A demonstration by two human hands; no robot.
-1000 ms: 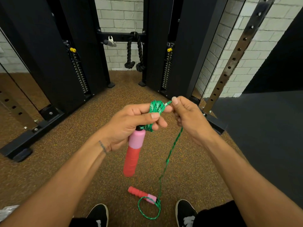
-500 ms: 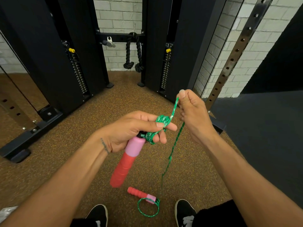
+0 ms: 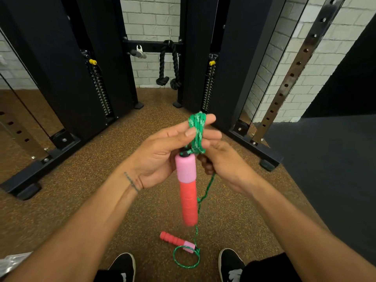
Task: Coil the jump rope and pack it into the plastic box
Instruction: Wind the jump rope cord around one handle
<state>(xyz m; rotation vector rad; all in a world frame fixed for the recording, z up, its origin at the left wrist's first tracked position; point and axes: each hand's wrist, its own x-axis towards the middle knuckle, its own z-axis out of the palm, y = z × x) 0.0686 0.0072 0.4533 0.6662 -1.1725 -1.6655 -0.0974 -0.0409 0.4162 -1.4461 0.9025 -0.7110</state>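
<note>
My left hand (image 3: pixel 156 157) is raised in front of me with several turns of the green jump rope (image 3: pixel 197 129) wound round its fingers, and the thumb pinches the turns. One pink and red handle (image 3: pixel 187 190) hangs straight down from that coil. Just right of the handle, my right hand (image 3: pixel 225 163) grips the free strand, which runs down to the floor. The second handle (image 3: pixel 177 241) lies on the floor between my shoes, with a small rope loop (image 3: pixel 186 259) beside it. A clear plastic thing (image 3: pixel 12 263) shows at the bottom left edge, mostly cut off.
Black cable machine columns (image 3: pixel 50 78) and their base rails (image 3: pixel 40 165) stand ahead on both sides. A black rope attachment (image 3: pixel 168 68) hangs at the brick wall. A dark mat (image 3: pixel 325 169) covers the floor at right. My shoes (image 3: pixel 124 267) are at the bottom.
My right hand has dropped from above the coil to below it, beside the handle, after laying another turn round my left fingers. The hanging handle has swung to vertical.
</note>
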